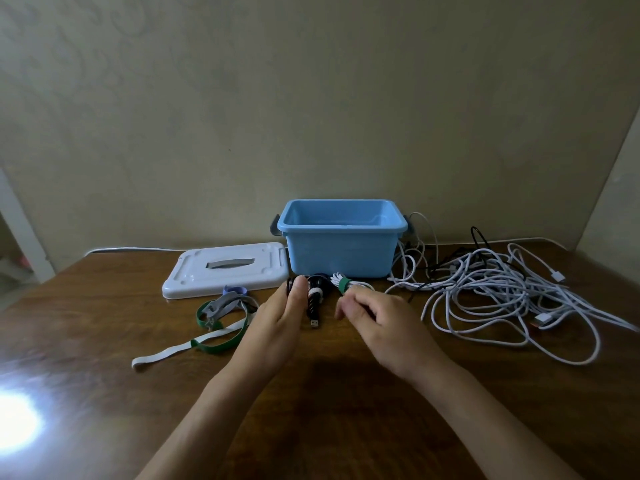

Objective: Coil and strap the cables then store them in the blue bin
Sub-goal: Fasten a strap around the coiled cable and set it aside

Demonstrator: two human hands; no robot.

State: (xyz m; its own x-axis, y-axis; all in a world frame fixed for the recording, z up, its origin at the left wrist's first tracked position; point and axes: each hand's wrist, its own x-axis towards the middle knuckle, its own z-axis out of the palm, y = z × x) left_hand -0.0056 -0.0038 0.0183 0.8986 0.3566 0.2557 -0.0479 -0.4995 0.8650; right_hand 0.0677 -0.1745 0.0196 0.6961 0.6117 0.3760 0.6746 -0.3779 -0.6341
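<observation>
Brown wooden table (104,393) against beige wall (311,98), blue bin (341,249) centred.

Both hands (280,320) hover near strapped cable bundles (341,284) before blue bin (341,247).

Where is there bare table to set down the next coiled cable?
Bare wood lies near the table's left edge, left of the white lid and loose straps, and in front between the forearms. The right side is crowded with tangled white cables. Two strapped bundles fill the strip before the blue bin.
</observation>
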